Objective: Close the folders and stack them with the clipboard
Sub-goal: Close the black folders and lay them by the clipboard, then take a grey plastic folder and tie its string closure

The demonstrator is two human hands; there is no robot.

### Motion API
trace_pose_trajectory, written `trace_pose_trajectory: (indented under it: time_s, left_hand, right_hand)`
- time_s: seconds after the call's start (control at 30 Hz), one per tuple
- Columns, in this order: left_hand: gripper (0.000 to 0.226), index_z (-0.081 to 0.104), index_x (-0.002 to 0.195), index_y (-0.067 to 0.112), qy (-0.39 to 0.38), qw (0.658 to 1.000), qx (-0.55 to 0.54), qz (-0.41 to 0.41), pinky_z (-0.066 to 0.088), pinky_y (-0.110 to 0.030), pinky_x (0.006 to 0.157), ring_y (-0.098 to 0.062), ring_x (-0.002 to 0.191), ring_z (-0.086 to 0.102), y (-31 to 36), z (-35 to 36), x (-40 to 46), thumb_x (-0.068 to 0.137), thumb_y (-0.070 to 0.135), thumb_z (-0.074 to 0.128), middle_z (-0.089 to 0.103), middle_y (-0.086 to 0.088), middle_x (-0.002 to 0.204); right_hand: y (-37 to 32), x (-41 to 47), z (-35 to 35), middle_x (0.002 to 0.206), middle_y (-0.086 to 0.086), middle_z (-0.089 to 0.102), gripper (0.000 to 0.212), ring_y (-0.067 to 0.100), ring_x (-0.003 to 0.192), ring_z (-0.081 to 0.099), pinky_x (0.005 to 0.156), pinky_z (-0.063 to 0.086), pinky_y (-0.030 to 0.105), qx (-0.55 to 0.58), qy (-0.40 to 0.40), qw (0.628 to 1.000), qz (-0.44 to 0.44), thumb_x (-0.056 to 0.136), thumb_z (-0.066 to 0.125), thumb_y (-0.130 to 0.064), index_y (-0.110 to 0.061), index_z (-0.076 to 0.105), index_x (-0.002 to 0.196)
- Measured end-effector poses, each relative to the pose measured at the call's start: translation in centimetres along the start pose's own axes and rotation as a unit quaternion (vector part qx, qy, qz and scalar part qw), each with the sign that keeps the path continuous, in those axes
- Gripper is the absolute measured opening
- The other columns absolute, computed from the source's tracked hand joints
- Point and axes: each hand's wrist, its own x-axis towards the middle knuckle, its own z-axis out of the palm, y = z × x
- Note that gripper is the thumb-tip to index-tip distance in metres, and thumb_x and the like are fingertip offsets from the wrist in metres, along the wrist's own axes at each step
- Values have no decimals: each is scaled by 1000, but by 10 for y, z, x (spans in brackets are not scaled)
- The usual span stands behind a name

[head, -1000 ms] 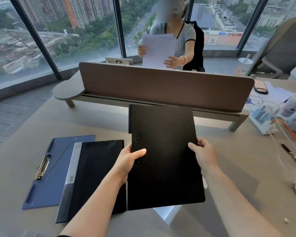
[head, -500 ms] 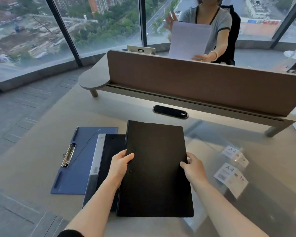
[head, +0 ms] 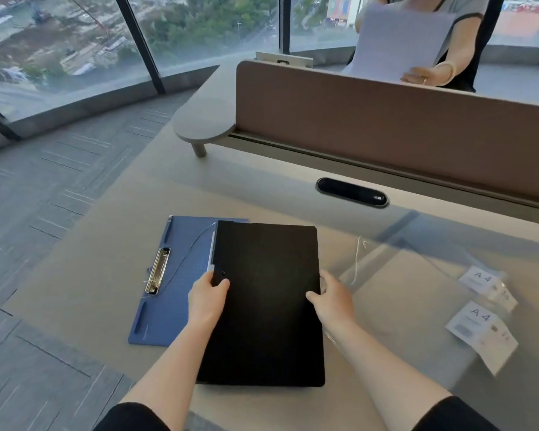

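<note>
A closed black folder (head: 266, 303) lies flat at the front of the desk, on top of a second folder whose grey spine (head: 212, 253) shows only as a sliver at its left edge. My left hand (head: 207, 297) grips the black folder's left edge and my right hand (head: 332, 298) holds its right edge. Both folders overlap the right side of a blue clipboard (head: 171, 281), which lies flat with its metal clip (head: 157, 270) facing left.
Clear plastic sleeves with A4 labels (head: 479, 325) lie on the desk (head: 91, 275) to the right. A brown divider panel (head: 386, 126) stands behind, with a black cable port (head: 352, 192) in front. A person (head: 448, 32) beyond holds white paper. The floor drops off left.
The black folder has come down and to the left, from held up in the air to lying on top of the other folder, now covering it almost fully. Both hands stayed on its edges.
</note>
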Motion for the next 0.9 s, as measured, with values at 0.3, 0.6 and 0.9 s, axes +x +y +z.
trace_pose_trajectory:
  time_s: [0.3,0.6,0.9]
  left_hand:
    - [19,65,110,21,19,996,92,4,53,-32,76,-17,91,64,-18,-11,26,93,29,63,67,-5,109]
    - [55,48,143,19,55,990,126,-5,50,-44,97,-29,125,53,-19,-2,20,92,30,67,53,-11,138]
    - [62,43,143,13,108,978,169,50,43,-46,104,-32,129,43,-9,0,11,89,21,70,48,-15,140]
  right_hand:
    - [-3,15,37,131,-5,61,61,19,119,59,97,51,40,-50,-28,997,43,81,64,-33,-27,46,139]
    - [1,14,46,139,4,49,65,23,124,53,99,48,38,-133,-11,990,44,88,63,-32,-21,36,147]
    - [7,9,42,142,2,42,63,21,126,51,100,46,36,-111,-5,994,17,90,61,-34,-22,35,147]
